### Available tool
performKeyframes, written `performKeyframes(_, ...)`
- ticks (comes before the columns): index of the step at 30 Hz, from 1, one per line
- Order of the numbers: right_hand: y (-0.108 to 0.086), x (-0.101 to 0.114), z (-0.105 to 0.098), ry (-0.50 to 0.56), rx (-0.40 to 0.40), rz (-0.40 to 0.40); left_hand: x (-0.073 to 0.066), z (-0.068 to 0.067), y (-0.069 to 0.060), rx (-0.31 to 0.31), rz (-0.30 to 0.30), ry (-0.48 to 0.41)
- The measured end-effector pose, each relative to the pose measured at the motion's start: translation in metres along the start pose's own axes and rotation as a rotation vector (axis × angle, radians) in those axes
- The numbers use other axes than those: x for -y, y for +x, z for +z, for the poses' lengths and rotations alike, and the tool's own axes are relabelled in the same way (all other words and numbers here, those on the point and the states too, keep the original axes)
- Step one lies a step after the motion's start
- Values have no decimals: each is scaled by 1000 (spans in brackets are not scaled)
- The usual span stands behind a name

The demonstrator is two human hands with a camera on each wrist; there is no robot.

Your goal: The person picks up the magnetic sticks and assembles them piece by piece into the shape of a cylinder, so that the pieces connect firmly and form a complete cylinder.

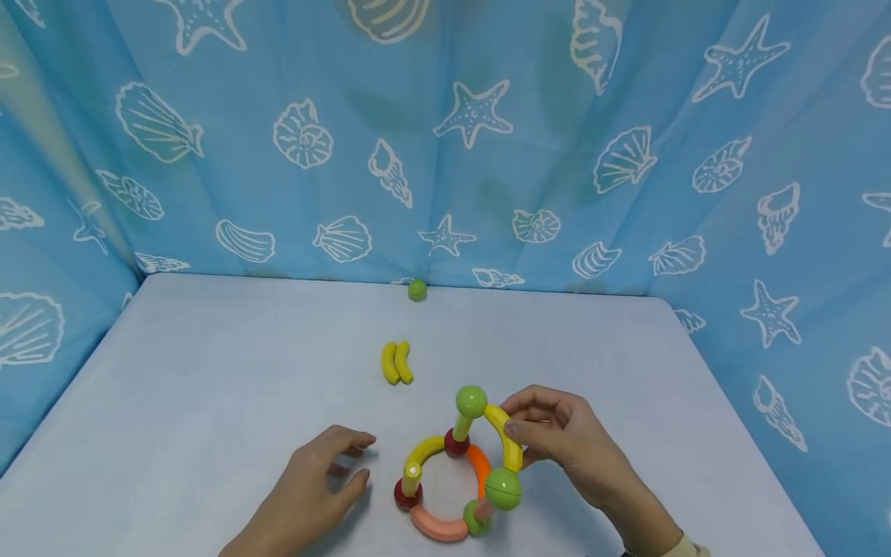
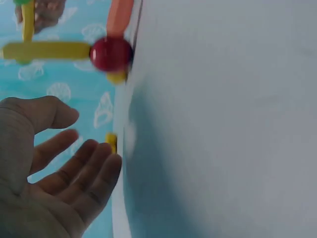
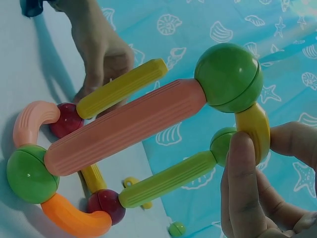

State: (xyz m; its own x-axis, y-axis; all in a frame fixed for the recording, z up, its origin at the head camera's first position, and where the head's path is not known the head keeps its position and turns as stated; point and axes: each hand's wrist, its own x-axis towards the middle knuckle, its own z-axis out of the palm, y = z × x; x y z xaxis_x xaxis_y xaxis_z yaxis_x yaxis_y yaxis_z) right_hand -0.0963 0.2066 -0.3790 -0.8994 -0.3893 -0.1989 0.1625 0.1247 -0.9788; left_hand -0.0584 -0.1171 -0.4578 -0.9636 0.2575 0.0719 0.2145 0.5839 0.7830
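Observation:
A toy structure of rods and balls stands on the table. Its base ring joins red balls (image 1: 456, 442) and a green ball (image 3: 32, 173) with curved pink (image 1: 438, 526), orange (image 1: 479, 464) and yellow (image 1: 426, 447) rods. Straight pink (image 3: 126, 126), light green (image 3: 168, 179) and yellow (image 3: 123, 88) rods rise from it. Green balls (image 1: 503, 489) top two of them; the yellow rod's upper end is bare. My right hand (image 1: 574, 445) pinches a curved yellow rod (image 1: 504, 435) that bridges those top balls. Left of the ring, my left hand (image 1: 309, 483) holds nothing, its fingers loosely bent.
Two curved yellow rods (image 1: 397, 362) lie side by side beyond the structure. A loose green ball (image 1: 417, 290) sits at the table's far edge. Behind the white table (image 1: 209, 371) hangs a blue curtain (image 1: 418, 139) with shell and starfish prints.

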Motion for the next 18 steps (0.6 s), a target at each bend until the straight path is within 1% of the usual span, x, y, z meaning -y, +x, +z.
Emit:
performKeyframes(2,0,-1,0,7,3,-4,6,-7,4,-36,-17,-5)
performKeyframes(4,0,-3,0,15,5,-10,13,-15,10,-74,-14,-16)
performKeyframes(9,-1,-4,-1,32,12,-31,33,-34,25,-162,38,-51)
performKeyframes(13,-2,-4,-1,33,18,-48,42,-45,36,-182,40,-60)
performKeyframes(18,-3,-3,-1,29,17,-52,44,-52,48,-179,-3,-57)
